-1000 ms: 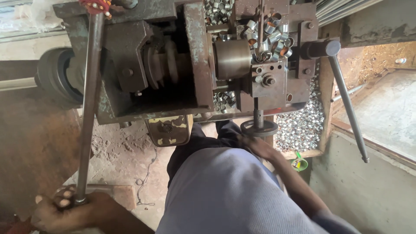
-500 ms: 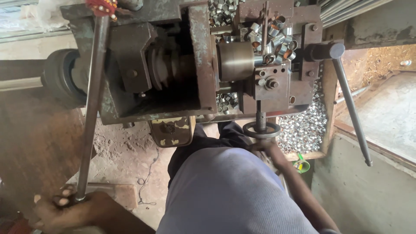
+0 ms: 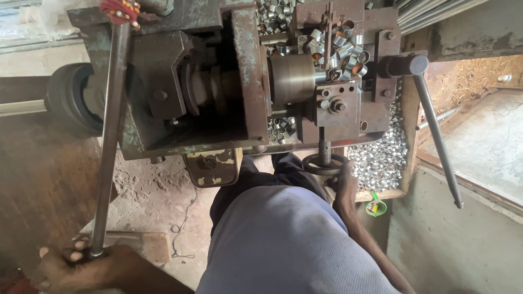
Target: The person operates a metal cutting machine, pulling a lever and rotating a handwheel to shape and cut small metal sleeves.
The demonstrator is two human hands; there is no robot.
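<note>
We see our left hand (image 3: pixel 81 267) clamped on the end of the long steel lever (image 3: pixel 111 125), and our right hand (image 3: pixel 344 182) gripping the small handwheel (image 3: pixel 322 163) under the rusty machine (image 3: pixel 245 81).

Rough, stained concrete floor (image 3: pixel 158 201), grey low wall (image 3: pixel 452 245) at right, under flat daylight.

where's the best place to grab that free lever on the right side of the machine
A judgement: grip the long steel lever near its bare lower tip, coming from the right, open side. It hangs slanted down-right from a thick hub on the machine, so the tip gives most leverage and has open space about it.
</note>
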